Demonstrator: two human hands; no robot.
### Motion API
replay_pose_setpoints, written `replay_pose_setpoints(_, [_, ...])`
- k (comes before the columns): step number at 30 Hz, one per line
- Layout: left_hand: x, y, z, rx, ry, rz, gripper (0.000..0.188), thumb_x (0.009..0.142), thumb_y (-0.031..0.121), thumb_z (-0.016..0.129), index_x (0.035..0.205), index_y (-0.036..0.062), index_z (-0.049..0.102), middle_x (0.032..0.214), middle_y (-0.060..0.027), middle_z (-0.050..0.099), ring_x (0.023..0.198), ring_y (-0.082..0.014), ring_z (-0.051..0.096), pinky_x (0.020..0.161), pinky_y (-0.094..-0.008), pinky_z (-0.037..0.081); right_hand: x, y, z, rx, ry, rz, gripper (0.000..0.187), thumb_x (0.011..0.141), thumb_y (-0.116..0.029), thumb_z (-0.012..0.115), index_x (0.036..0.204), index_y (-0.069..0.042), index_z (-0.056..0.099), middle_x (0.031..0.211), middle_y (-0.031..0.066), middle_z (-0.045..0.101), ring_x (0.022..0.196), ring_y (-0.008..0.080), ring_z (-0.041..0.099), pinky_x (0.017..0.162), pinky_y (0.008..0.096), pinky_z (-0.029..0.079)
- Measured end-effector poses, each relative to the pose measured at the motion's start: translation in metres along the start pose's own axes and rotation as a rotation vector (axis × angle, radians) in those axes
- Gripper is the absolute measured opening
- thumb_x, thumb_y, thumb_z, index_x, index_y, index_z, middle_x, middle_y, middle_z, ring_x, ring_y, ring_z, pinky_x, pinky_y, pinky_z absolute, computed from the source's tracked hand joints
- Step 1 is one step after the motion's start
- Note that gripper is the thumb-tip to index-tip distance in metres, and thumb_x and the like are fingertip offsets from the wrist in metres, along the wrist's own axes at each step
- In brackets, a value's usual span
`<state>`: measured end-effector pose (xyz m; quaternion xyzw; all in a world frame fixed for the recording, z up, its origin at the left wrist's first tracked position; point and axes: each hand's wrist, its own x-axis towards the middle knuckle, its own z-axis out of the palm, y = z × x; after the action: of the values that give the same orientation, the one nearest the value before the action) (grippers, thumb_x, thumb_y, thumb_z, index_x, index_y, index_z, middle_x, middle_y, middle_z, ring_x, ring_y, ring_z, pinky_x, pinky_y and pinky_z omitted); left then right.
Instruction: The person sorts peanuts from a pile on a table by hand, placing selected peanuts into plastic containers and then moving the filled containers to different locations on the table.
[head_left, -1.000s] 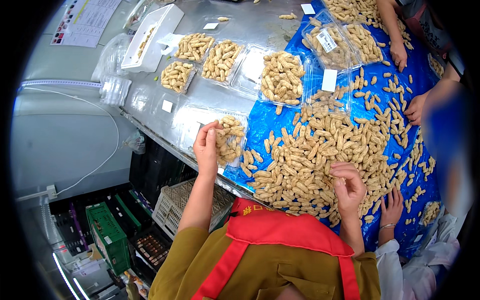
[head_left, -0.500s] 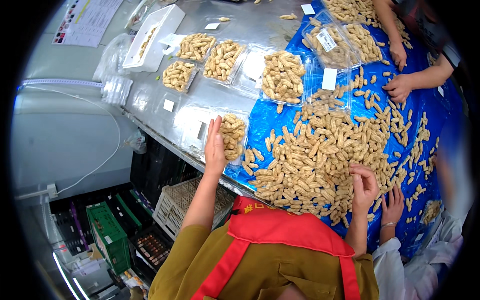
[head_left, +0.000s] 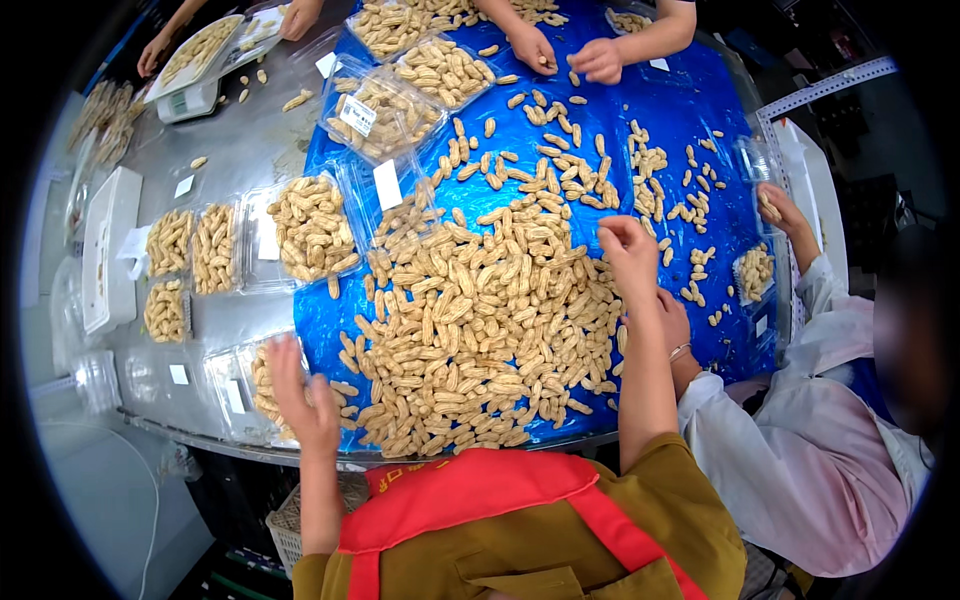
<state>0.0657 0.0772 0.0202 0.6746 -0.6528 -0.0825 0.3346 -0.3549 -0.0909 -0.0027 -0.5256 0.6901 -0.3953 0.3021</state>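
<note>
My left hand (head_left: 305, 400), slightly blurred, has its fingers apart beside a small clear plastic tray of unshelled peanuts (head_left: 264, 385), partly covering it. My right hand (head_left: 632, 258) is above the right edge of a big peanut heap (head_left: 480, 320), with its fingers curled together. Whatever may be between those fingers is hidden. The heap lies on a blue plastic sheet (head_left: 460, 200). Farther left, a filled open clear box (head_left: 310, 228) stands beside smaller filled trays (head_left: 214, 248).
A co-worker's hand (head_left: 675, 325) is close under my right forearm; that person's other hand (head_left: 785, 212) is farther right. Another person's hands (head_left: 565, 58) work across the table. A lidded peanut box (head_left: 385, 115), a white foam box (head_left: 112, 250) and a scale (head_left: 190, 98) stand left.
The view has swung right. My right hand has moved out from the near part of the heap to its right side. My left hand has drawn back slightly from the small tray's side.
</note>
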Motion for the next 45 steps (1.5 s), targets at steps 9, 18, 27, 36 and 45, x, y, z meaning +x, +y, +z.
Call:
replay_pose_setpoints(9, [-0.009,0.037,0.072,-0.081,-0.282,0.084,0.050,0.083,0.009,0.054,0.132,0.0033,0.047,0.140,-0.0174,0.042,0.135,-0.0382,0.031,0.111,-0.0491,0.022,0.036,0.021,0.037,-0.417,-0.076,-0.162,0.026,0.083,-0.023,0.066,0.106,-0.009,0.066,0.095,0.0096,0.062,0.085,0.0247,0.062,0.074,0.0357,0.050])
replay_pose_setpoints(18, [-0.009,0.035,0.080,-0.010,-0.332,0.045,0.050,0.082,0.014,0.059,0.131,0.0055,0.050,0.143,-0.0166,0.040,0.135,-0.0367,0.032,0.111,-0.0493,0.022,0.048,0.041,0.019,-0.238,-0.024,0.008,0.017,0.082,-0.010,0.066,0.098,-0.006,0.069,0.089,0.0075,0.067,0.078,0.0186,0.064,0.070,0.0327,0.051])
replay_pose_setpoints(27, [-0.007,0.037,0.078,-0.013,-0.325,0.040,0.049,0.081,0.012,0.060,0.130,0.0067,0.051,0.141,-0.0159,0.042,0.134,-0.0359,0.034,0.110,-0.0488,0.024,0.051,-0.011,0.064,-0.606,-0.139,-0.382,0.017,0.079,-0.016,0.067,0.093,-0.007,0.065,0.090,0.0085,0.060,0.081,0.0260,0.061,0.072,0.0393,0.050])
replay_pose_setpoints(36, [-0.008,0.037,0.079,-0.014,-0.326,0.018,0.050,0.082,0.012,0.059,0.130,0.0077,0.051,0.141,-0.0143,0.041,0.134,-0.0345,0.034,0.109,-0.0483,0.024,0.076,-0.001,0.032,0.316,-0.162,0.300,0.024,0.089,-0.021,0.060,0.105,-0.004,0.065,0.083,0.0038,0.066,0.073,0.0106,0.061,0.063,0.0248,0.046])
replay_pose_setpoints(45, [-0.003,0.042,0.074,-0.054,-0.349,-0.002,0.051,0.079,0.011,0.061,0.129,0.0063,0.051,0.143,-0.0160,0.040,0.136,-0.0373,0.031,0.112,-0.0484,0.020,0.060,0.003,0.018,1.008,-0.380,0.357,0.033,0.097,-0.021,0.046,0.121,0.001,0.053,0.096,0.0108,0.064,0.087,0.0198,0.063,0.073,0.0297,0.052])
